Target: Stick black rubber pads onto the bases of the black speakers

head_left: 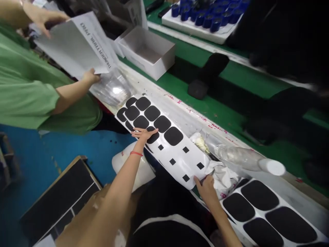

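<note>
White box (147, 51), clear bottle (246, 158)

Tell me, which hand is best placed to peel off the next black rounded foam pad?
Probably the left hand: its fingertips already rest on a black rounded foam pad, while the right hand pins the white backing sheet's near corner.

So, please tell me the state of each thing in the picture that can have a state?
Left hand: flat, fingers spread on a black pad.
Right hand: pinching the sheet's near corner.
Pad sheet: partly stripped; big pads remain at its far end, small squares elsewhere.
White box: open, empty.
Plastic bottle: lying on its side, capped.
Second pad sheet: full of pads.
Co-worker's folder: held in both hands.
</note>
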A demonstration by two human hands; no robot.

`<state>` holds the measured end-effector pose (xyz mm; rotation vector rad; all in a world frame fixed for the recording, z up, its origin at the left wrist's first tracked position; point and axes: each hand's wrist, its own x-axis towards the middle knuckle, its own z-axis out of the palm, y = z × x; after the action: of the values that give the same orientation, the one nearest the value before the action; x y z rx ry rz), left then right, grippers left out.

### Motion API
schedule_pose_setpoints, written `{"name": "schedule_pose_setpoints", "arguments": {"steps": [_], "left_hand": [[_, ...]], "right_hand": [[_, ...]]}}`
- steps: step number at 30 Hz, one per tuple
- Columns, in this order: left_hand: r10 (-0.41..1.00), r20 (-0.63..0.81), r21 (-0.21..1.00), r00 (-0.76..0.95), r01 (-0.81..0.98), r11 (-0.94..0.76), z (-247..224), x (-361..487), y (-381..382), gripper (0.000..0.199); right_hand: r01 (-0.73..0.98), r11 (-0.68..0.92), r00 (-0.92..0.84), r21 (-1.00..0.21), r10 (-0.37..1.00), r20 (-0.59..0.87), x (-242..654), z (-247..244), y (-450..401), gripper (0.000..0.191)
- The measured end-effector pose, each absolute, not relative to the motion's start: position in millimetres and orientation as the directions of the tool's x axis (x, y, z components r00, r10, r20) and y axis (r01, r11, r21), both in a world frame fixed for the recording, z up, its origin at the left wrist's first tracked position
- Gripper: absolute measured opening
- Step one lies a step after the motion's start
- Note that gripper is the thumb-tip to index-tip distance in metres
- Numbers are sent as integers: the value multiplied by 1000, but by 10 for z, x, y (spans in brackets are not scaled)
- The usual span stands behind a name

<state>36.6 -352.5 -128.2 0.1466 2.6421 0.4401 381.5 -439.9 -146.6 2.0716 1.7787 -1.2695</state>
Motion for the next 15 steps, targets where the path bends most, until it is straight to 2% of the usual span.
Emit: {"name": "schedule_pose_setpoints", "arguments": {"steps": [2,4,8,12,15], "left_hand": [[107,-438,314,-893,-40,949,-1314,364,-3493,136],[82,-449,316,-890,-72,946,-1366,354,-3468,149],[58,-466,324,-883,-109,940,-1464,323,-3459,148],[54,-486,329,-872,-126,936,-1467,316,-3467,153],[66,-483,341,-873,-119,933,-1423,331,-3485,149]], "right_hand": [[889,-257,-60,-379,755,-653,3816,-1440,-4403,60],[908,-226,-65,-352,756,-652,3821,-1425,-4395,64],[930,-184,-71,-317,757,-649,3851,-1439,-4375,63],[936,-133,-114,-325,761,-639,3896,-1447,-4380,50],[931,-86,-167,-354,762,-626,3916,-1424,-4367,43]]}}
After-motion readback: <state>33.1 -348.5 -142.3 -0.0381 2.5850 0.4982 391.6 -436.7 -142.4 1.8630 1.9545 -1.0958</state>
